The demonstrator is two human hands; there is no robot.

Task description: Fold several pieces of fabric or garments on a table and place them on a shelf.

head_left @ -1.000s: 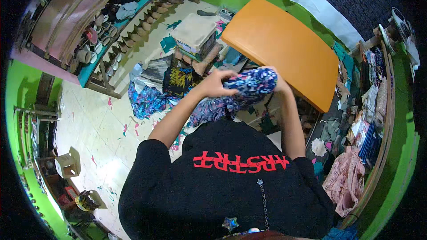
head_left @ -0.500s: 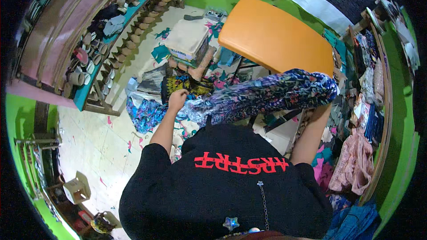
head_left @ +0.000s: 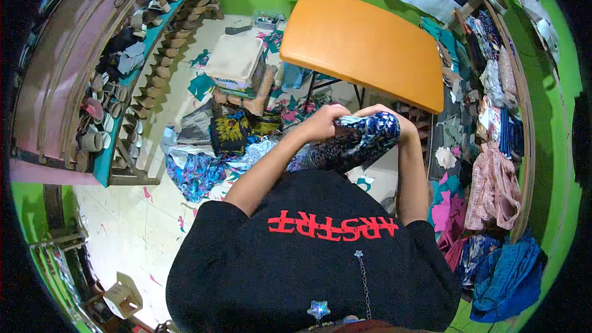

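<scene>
A dark blue, floral-patterned cloth (head_left: pixel 333 153) hangs bunched in front of my chest, just short of the orange table. My left hand (head_left: pixel 325 124) is closed on its upper edge. Close beside it, my right hand (head_left: pixel 394 118) grips the same edge, with the cloth draped over its fingers and part of the hand hidden. The two hands nearly meet at the top of the fabric. Below and to the left, the cloth runs down toward a pile of blue patterned fabric (head_left: pixel 196 176) on the floor.
An orange folding table (head_left: pixel 364 49) stands ahead. Left of it are a lidded plastic box (head_left: pixel 235 55) and folded dark-and-yellow cloth (head_left: pixel 231 134). A shoe rack (head_left: pixel 132 80) lines the left. Clothes, including a pink lace garment (head_left: pixel 493 191), fill the right rack. Fabric scraps litter the floor.
The cloth, stretched out to the right before, is now gathered in front of me. My left hand has moved right onto its edge, and my right hand has come in leftward.
</scene>
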